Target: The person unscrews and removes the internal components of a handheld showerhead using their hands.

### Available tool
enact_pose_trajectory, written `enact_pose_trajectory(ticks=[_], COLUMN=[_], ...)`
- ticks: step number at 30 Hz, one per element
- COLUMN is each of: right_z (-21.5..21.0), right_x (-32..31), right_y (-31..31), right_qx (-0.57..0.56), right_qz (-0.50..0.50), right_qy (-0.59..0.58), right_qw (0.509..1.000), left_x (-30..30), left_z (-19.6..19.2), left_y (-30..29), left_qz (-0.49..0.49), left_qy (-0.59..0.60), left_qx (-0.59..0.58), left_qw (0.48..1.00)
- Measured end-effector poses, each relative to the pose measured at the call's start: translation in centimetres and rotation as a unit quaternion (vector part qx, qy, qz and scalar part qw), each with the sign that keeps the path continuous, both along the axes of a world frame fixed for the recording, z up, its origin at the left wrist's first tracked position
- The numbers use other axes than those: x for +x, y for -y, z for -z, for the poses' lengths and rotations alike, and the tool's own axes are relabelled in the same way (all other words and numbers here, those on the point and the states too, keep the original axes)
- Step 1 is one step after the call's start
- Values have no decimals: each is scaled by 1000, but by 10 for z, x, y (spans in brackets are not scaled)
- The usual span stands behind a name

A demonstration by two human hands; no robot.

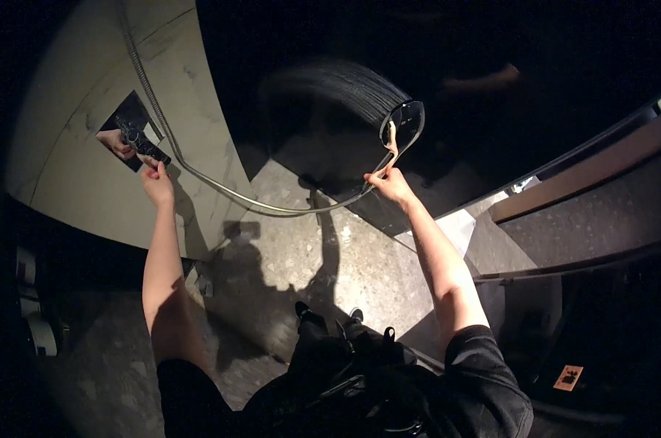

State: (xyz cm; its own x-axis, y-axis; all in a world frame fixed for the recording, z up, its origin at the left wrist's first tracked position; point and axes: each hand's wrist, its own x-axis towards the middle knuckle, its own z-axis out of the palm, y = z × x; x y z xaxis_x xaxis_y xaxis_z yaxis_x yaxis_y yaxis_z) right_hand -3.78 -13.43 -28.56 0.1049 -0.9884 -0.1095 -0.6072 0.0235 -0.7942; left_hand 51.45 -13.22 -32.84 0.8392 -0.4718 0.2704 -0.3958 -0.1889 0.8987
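My right hand [391,184] is closed around the lower handle of a hand shower [411,128], its round head tilted up and away from me. A fan of water jets [345,86] sprays from the head toward the far left. The metal shower hose [272,212] hangs in a loop from the upper left to the handle's lower end. On the left, my left hand [157,184] has its fingers closed on a dark shower valve knob [154,154]. Behind the knob is a shiny square wall plate [128,120] that mirrors fingers.
A pale marbled wall [67,164] rises at left, beside the dark area at the back. Light stone floor [374,270] lies below, with my shadow across it. A long ledge [586,171] runs along the right. An orange card [568,378] shows at lower right.
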Motion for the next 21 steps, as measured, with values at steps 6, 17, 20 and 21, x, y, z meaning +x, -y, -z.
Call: enact_pose_trajectory(ticks=[6,17,20,21], right_z=[-3,-12,-18,-20], right_x=[0,-5,-5,-4], right_y=[9,11,7,4], right_qx=[-8,-1,-10,-15], right_qz=[10,31,38,40], right_qy=[13,-43,-25,-23], right_qw=[1000,999,999,999], left_x=[25,44,49,50], left_z=[9,34,34,32], left_y=[2,15,18,17], left_qz=[-24,-32,-34,-33], left_qy=[92,77,78,80], left_qx=[20,22,42,38], left_qw=[995,996,995,996])
